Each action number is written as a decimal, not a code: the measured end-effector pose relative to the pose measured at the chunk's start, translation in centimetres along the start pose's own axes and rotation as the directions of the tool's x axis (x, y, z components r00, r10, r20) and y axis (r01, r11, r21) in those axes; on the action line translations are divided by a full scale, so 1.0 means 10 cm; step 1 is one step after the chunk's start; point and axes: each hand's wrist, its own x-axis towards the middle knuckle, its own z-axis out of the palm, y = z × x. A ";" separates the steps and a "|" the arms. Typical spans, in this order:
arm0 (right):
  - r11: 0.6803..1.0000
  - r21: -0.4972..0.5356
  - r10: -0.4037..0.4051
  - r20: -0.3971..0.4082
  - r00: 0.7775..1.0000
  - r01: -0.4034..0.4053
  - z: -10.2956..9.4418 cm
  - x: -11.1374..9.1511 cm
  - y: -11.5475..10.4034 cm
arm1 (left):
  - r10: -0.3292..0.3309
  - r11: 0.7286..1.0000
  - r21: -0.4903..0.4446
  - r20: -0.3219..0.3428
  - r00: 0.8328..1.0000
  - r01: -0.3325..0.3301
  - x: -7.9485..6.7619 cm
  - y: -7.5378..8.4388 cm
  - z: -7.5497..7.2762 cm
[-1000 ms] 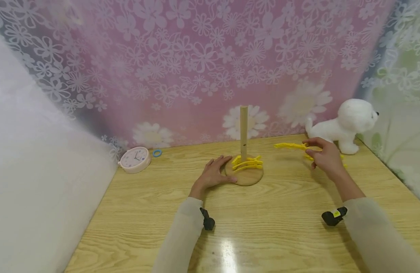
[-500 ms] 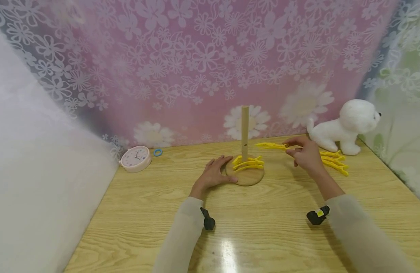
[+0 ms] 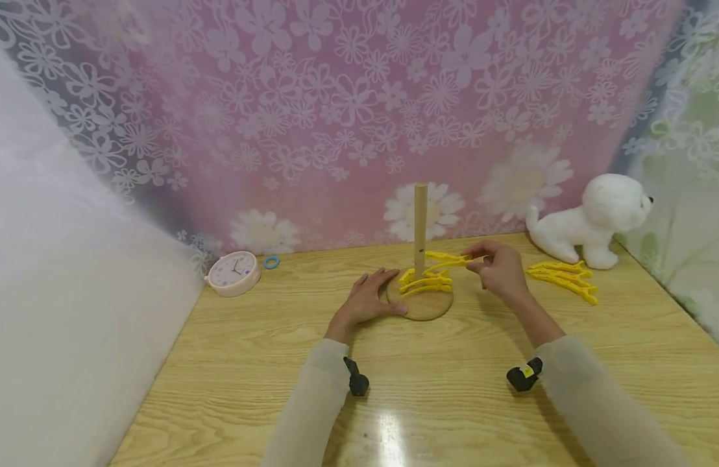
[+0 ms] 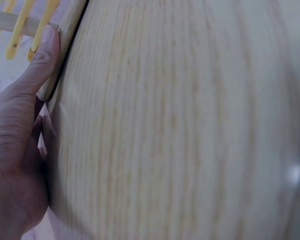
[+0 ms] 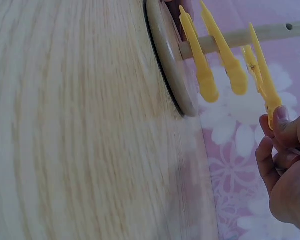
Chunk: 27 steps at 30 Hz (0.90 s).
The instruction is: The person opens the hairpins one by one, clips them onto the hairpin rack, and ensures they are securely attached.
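Note:
A wooden post (image 3: 420, 227) rises from a round wooden base (image 3: 431, 313). My left hand (image 3: 366, 299) holds the base at its left edge, fingers along the rim and thumb (image 4: 46, 52) on top. Two yellow hair clips (image 3: 434, 283) are clamped low across the post. Above them, to the right, my right hand (image 3: 501, 269) pinches another yellow hair clip (image 5: 266, 80) by its tail end between thumb and fingers. That clip's two arms are spread apart, tips pointing left at the post; in the right wrist view one tip overlaps the post.
Several yellow hair clips (image 3: 564, 277) lie in a pile on the table right of the stand, before a white plush dog (image 3: 599, 220). A pink round clock (image 3: 233, 274) and blue ring (image 3: 271, 263) are at the back left. A floral cloth (image 3: 336, 130) hangs behind.
My right hand has carried its hair clip left from above the pile to the post, and the clip's arms have spread. The left hand stays on the base.

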 end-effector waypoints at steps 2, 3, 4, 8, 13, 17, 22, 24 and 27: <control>1.000 0.002 -0.003 0.000 1.000 0.003 0.05 0.01 -0.03 | 0.004 1.000 0.003 0.002 1.000 -0.004 0.01 -0.01 0.00; 1.000 0.001 -0.004 -0.001 1.000 0.004 0.07 0.01 -0.04 | 0.006 1.000 0.004 0.002 1.000 -0.006 0.01 -0.02 0.00; 1.000 0.003 -0.007 -0.003 1.000 0.007 0.09 0.01 -0.05 | 0.006 1.000 0.004 0.001 1.000 -0.006 0.01 -0.02 0.00; 1.000 -0.002 -0.021 -0.011 1.000 0.021 0.16 0.02 -0.11 | 0.001 1.000 -0.001 -0.004 1.000 -0.001 0.00 -0.01 0.00; 1.000 -0.008 -0.017 -0.015 1.000 0.017 0.24 0.04 -0.17 | -0.006 1.000 -0.012 -0.003 1.000 0.006 -0.03 0.03 -0.02; 1.000 -0.014 -0.005 -0.015 1.000 0.005 0.28 0.03 -0.19 | 0.004 1.000 0.002 -0.003 1.000 -0.004 -0.02 0.02 -0.01; 1.000 -0.018 -0.005 -0.022 1.000 0.005 0.33 0.03 -0.20 | 0.011 1.000 0.015 -0.003 1.000 -0.011 -0.02 0.01 -0.02; 1.000 -0.017 -0.011 -0.019 1.000 0.011 0.35 0.03 -0.19 | 0.009 1.000 0.016 -0.002 1.000 -0.009 -0.01 0.01 -0.02; 1.000 -0.013 -0.018 -0.010 1.000 0.018 0.37 0.02 -0.19 | 0.006 1.000 0.013 0.000 1.000 -0.006 -0.01 0.01 0.00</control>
